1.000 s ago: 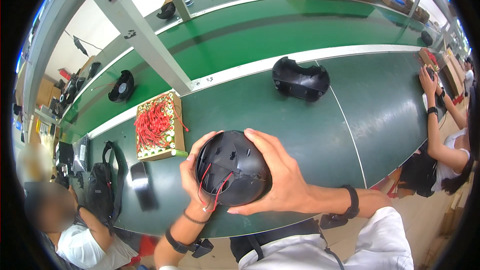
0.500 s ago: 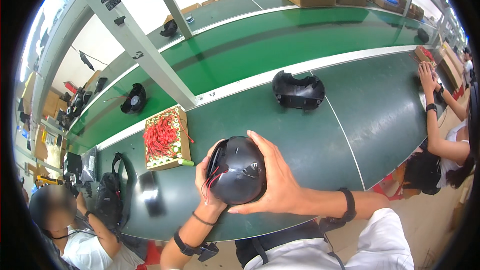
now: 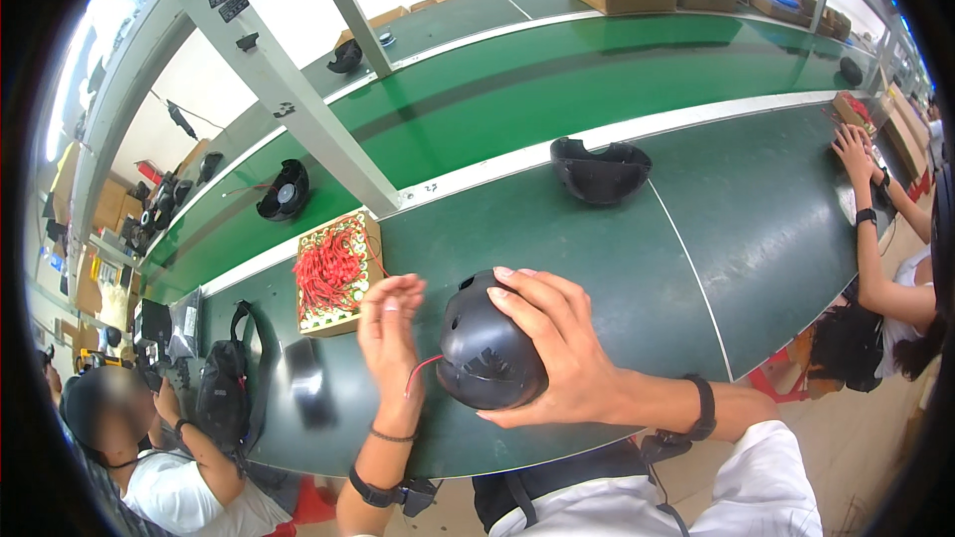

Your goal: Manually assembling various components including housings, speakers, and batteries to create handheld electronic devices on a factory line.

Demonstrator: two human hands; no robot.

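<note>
A glossy black ball-shaped housing (image 3: 489,353) is in front of me, above the green table. My right hand (image 3: 562,343) grips it from the right, fingers over the top and thumb underneath. Two round holes show on its upper left. A thin red wire (image 3: 426,366) comes out of its left side, towards my left wrist. My left hand (image 3: 390,323) is raised just left of the ball, apart from it. Its fingers are loosely bent, and nothing shows in them. Beside it stands a carton of green cells with red wires (image 3: 333,264), its near right corner partly hidden by this hand.
A black half shell (image 3: 602,174) lies near the table's far edge. Another shell with a round speaker-like part (image 3: 285,191) is on the green conveyor (image 3: 477,119). A black bag (image 3: 224,383) lies at left. Co-workers sit on both sides. A metal post (image 3: 288,99) rises behind the carton.
My left hand has let go of the ball and moved up and left. The ball has turned in my right hand. The far half shell has tipped, showing its smooth outside.
</note>
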